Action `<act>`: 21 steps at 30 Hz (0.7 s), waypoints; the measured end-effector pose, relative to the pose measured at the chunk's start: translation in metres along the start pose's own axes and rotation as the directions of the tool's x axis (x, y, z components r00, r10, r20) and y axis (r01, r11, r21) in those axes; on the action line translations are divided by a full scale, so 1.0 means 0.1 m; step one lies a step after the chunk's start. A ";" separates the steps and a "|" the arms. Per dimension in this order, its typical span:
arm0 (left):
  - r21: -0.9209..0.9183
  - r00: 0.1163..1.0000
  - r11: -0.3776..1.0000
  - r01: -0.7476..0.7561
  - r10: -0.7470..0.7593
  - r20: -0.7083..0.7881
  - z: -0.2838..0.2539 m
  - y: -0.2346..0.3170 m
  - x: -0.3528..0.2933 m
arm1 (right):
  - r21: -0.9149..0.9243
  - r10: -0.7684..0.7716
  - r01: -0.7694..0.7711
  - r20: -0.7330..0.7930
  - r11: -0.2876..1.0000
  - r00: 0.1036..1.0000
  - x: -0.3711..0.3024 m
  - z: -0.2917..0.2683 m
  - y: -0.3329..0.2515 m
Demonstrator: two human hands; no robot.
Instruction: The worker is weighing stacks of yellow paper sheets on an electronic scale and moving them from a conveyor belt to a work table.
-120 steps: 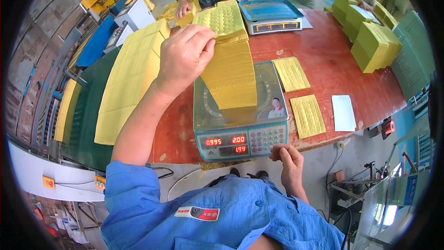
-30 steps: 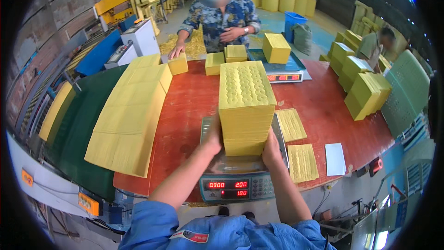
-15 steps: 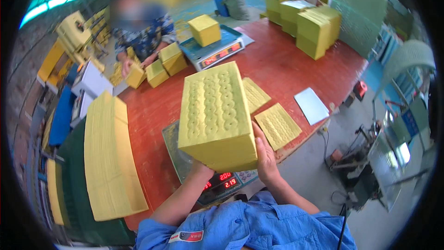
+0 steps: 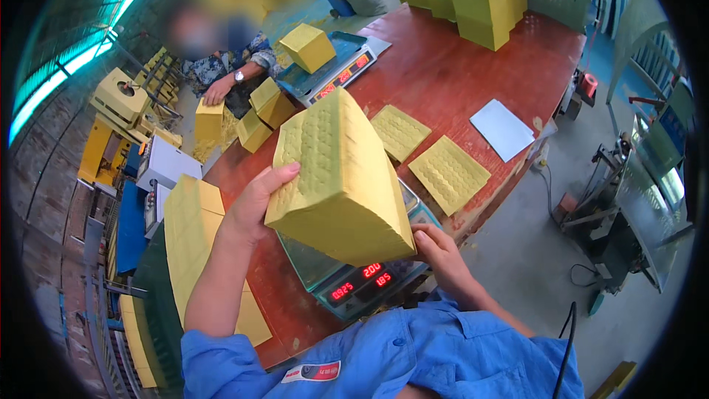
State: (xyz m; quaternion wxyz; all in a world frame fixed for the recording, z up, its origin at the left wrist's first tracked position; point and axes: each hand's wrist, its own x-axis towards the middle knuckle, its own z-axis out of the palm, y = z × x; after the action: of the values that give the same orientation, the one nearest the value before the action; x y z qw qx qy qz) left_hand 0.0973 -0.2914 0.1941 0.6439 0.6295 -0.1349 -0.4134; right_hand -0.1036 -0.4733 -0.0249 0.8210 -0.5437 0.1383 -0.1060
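A thick stack of yellow embossed paper (image 4: pixel 336 210) is held up, tilted, over a digital scale (image 4: pixel 325 281) with a red lit display. My left hand (image 4: pixel 255 203) grips the stack's left side, its thumb lying on the embossed top. At the lower right corner, my right hand (image 4: pixel 441 251) pinches the stack's edge between thumb and fingers. Most of the scale's pan is hidden beneath the stack. Two thin embossed yellow sheets or small piles, one nearer (image 4: pixel 449 175) and one farther (image 4: pixel 399 131), lie on the red table to the right.
White paper (image 4: pixel 502 130) lies on the red table (image 4: pixel 436 66). Across it, a second scale (image 4: pixel 343 70) bears a yellow block (image 4: pixel 307 48). A co-worker's hand (image 4: pixel 219 91) touches another block. Long yellow stacks (image 4: pixel 188 236) stand left; tall ones (image 4: pixel 480 11) stand far right.
The stack has tipped and turned. My left hand has shifted from beneath it to its left side, my right hand to its lower corner. The view has turned; the co-worker's hand has moved.
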 end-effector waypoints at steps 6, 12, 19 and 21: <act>-0.165 0.998 0.985 -0.047 0.038 -0.056 -0.19 -0.14 -0.05 | 0.369 0.217 -0.247 0.122 0.896 0.969 0.08 0.07 0.01; -0.174 0.992 0.983 -0.063 0.042 -0.120 -0.10 -0.20 -0.04 | 0.421 0.195 -0.238 0.144 0.875 0.970 0.12 0.07 -0.04; -0.149 0.975 0.982 -0.115 0.083 -0.204 0.05 -0.37 -0.17 | 0.411 0.215 -0.315 0.272 0.856 0.938 0.16 -0.06 -0.08; -0.159 0.982 0.978 -0.134 0.109 -0.157 0.20 -0.41 -0.20 | 0.419 0.211 -0.310 0.265 0.853 0.941 0.09 -0.14 -0.29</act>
State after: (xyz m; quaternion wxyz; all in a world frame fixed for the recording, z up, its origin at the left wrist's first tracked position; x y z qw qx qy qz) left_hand 0.0558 -0.2856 0.1666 0.7273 0.5920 -0.0898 -0.3353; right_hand -0.1004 -0.4998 -0.0049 0.9418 -0.3204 0.0950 0.0352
